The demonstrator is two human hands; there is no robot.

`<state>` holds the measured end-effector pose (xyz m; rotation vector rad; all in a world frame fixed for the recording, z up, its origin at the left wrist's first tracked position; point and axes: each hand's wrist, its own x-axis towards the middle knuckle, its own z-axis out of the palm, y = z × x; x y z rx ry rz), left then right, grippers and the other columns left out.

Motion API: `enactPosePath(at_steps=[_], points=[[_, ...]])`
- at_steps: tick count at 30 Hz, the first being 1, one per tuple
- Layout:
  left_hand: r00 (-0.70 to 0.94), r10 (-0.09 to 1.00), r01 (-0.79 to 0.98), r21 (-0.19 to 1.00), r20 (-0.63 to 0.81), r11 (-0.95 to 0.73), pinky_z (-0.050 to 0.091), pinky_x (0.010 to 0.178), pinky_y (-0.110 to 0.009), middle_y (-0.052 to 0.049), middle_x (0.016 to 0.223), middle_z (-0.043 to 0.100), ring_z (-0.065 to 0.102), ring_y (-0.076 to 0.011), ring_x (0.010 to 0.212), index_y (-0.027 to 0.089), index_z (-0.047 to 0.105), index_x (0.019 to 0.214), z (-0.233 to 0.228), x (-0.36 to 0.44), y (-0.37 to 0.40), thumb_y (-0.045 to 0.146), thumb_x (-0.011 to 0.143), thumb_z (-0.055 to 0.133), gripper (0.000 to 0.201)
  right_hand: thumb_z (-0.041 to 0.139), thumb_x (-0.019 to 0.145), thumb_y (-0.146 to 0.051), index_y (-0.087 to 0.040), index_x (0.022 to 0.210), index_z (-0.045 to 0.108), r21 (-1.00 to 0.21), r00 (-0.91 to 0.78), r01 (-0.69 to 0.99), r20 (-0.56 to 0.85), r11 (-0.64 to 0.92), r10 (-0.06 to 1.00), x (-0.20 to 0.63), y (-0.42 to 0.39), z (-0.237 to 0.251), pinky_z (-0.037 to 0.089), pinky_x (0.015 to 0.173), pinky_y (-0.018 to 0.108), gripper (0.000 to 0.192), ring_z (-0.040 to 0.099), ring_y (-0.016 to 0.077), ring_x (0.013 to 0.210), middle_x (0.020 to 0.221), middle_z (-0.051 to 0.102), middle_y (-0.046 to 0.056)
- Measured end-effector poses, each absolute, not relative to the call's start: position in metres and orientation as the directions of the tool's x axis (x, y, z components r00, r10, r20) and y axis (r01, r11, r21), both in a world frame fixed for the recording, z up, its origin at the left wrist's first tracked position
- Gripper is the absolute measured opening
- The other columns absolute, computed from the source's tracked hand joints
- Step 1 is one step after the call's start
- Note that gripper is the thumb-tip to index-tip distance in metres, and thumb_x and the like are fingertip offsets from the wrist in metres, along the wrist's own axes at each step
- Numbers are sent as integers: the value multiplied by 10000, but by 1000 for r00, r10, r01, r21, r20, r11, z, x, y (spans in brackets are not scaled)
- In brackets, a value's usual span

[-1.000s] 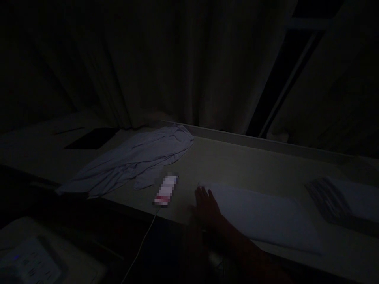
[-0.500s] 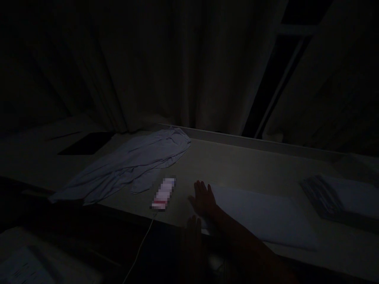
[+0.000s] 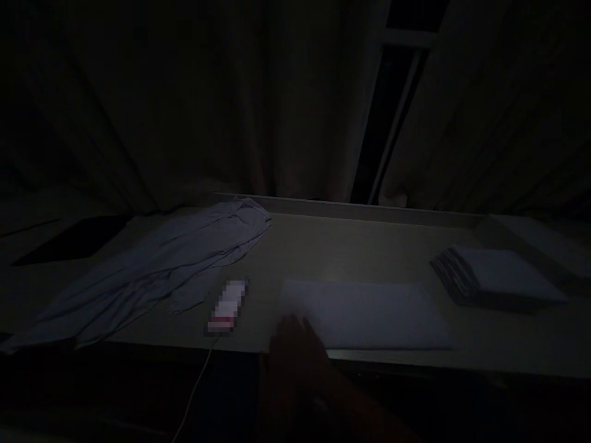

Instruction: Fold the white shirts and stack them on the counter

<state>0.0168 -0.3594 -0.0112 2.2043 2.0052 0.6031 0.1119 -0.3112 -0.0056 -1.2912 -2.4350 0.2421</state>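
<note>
The room is very dim. A white cloth folded into a flat rectangle lies along the front of the table. My right hand is at its near left corner, fingers stretched forward and somewhat blurred; whether it presses on the cloth I cannot tell. My left hand shows only as a dark shape low beside the right one, partly covered by it, its fingers unclear. To the left lies a phone-like device, its screen lit and pixelated, with a pale cable running down over the table edge.
A crumpled pale garment spreads across the left of the table. Folded cloths form a stack at the right, before a pale block-like thing. A dark flat object lies far left. Curtains hang behind.
My right hand has drawn back toward the table's front edge, and my left hand is now largely behind it. The view has turned right, bringing more of the stack into sight.
</note>
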Motion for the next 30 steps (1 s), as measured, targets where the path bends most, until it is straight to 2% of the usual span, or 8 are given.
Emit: enactPosePath(at_steps=[2,4,6,9,14,18,25,30], points=[[76,972,936,321,223,-147,318,1085,-542,-177,1387,496,466,-294,1268,114,543,1295,-17,14,-360,341,905,438,463,412,947,-509,-175,1480,308,-289,-520,766,245,574,818,138,-308,-5,176,1159,545,638,154,283,1443,1540,276,98],[137,952,958,207,273,-197,176,1140,-557,-180,1449,441,314,-322,1390,94,546,1313,-26,9,-360,254,871,443,481,429,947,-484,-162,1502,244,-267,-513,780,244,566,823,166,-310,-1,176,1161,535,668,133,277,1447,1555,221,110],[192,934,969,94,300,-230,118,1151,-560,-178,1488,383,218,-324,1431,83,491,1365,-35,3,-359,280,852,474,550,435,950,-465,-161,1516,189,-253,-501,798,226,547,835,191,-313,5,162,1167,523,688,114,271,1451,1567,171,111],[244,928,966,14,281,-258,103,1155,-555,-183,1518,321,152,-318,1450,85,394,1431,-44,-3,-357,351,831,514,667,440,937,-521,-181,1522,164,-244,-494,815,181,525,851,223,-317,11,136,1170,524,731,105,278,1451,1571,164,101],[263,927,963,-10,266,-270,120,1149,-563,-170,1541,274,108,-314,1458,101,266,1486,-39,-4,-359,319,841,487,716,408,915,-618,-206,1525,146,-219,-515,816,142,535,845,274,-316,11,116,1169,531,782,125,278,1448,1562,211,93],[263,930,963,-6,257,-270,120,1153,-553,-164,1547,260,107,-303,1460,100,233,1495,-32,0,-360,355,850,474,735,410,921,-600,-223,1523,149,-172,-477,852,135,495,868,324,-320,5,134,1160,538,756,115,278,1450,1563,207,82],[291,929,957,-62,231,-284,112,1150,-566,-169,1555,231,81,-302,1463,77,244,1486,-29,0,-358,305,864,439,691,398,944,-546,-263,1525,105,-126,-361,916,152,381,920,396,-331,2,150,1161,524,709,129,258,1448,1570,180,50],[306,926,952,-88,222,-293,104,1151,-567,-165,1564,207,79,-292,1464,83,116,1508,-31,-3,-357,257,868,410,726,367,950,-553,-288,1522,132,-129,-247,955,156,268,956,438,-336,-4,159,1164,506,672,139,242,1447,1567,196,33]])
